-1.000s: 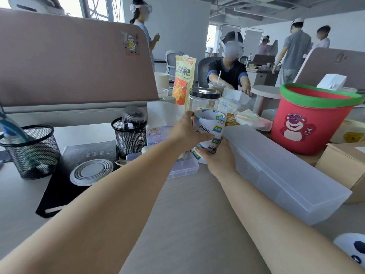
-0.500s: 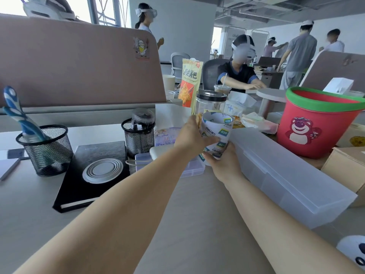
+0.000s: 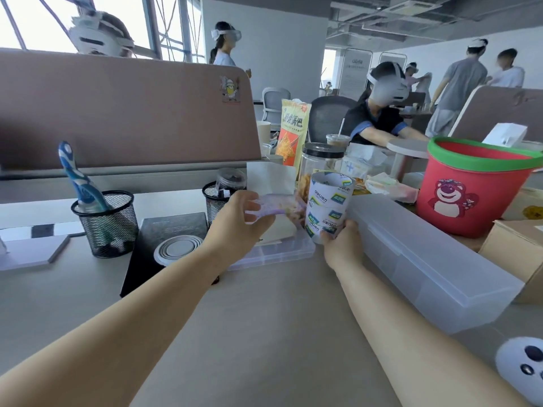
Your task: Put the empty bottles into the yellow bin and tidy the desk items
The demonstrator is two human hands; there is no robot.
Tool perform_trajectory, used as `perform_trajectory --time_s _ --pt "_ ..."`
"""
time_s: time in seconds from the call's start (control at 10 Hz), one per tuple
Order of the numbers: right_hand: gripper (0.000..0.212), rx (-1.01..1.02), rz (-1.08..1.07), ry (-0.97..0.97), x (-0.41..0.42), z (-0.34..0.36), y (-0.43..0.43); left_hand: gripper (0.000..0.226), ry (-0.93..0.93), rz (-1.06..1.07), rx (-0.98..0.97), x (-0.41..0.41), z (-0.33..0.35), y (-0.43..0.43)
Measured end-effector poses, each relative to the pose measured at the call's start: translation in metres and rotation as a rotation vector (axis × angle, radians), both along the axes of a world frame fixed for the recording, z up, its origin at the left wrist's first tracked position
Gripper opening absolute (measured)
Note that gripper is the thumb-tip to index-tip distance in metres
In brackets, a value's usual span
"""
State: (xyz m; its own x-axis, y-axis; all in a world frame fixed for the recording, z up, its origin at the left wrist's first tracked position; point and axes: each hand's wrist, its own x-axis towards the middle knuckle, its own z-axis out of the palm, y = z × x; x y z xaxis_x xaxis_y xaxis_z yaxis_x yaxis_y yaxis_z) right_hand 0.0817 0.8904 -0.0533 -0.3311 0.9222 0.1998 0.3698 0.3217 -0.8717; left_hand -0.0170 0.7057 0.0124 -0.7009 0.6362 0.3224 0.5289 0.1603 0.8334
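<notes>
Tape rolls [image 3: 327,205], white with green-and-blue labels, stacked upright just left of the long translucent box [image 3: 426,259] on the worktop [image 3: 264,318]; the hand hides whether the stack's base rests on the worktop. Right hand [image 3: 342,245]: at the box's left end, fingers [image 3: 329,236] clamped round the lowest roll. Left hand [image 3: 235,224]: farther left of the box, apart from the rolls, fingers [image 3: 252,205] spread and loosely curled in front of a purple packet [image 3: 282,204]; contact with the packet cannot be told. Flat clear case [image 3: 279,251]: left of the box, beneath the left hand. Black-lidded jar [image 3: 321,163]: behind the box's left end. Red bucket [image 3: 470,195], green rim: behind the box, toward its right
</notes>
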Motion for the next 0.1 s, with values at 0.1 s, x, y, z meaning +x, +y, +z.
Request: perform_trajectory --time_s 0.1 --pt "0.033 -0.020 0.004 0.017 0.0030 -0.0011 0.0007 0.044 -0.002 0.066 0.007 -0.0047 -0.0022 -0.0137"
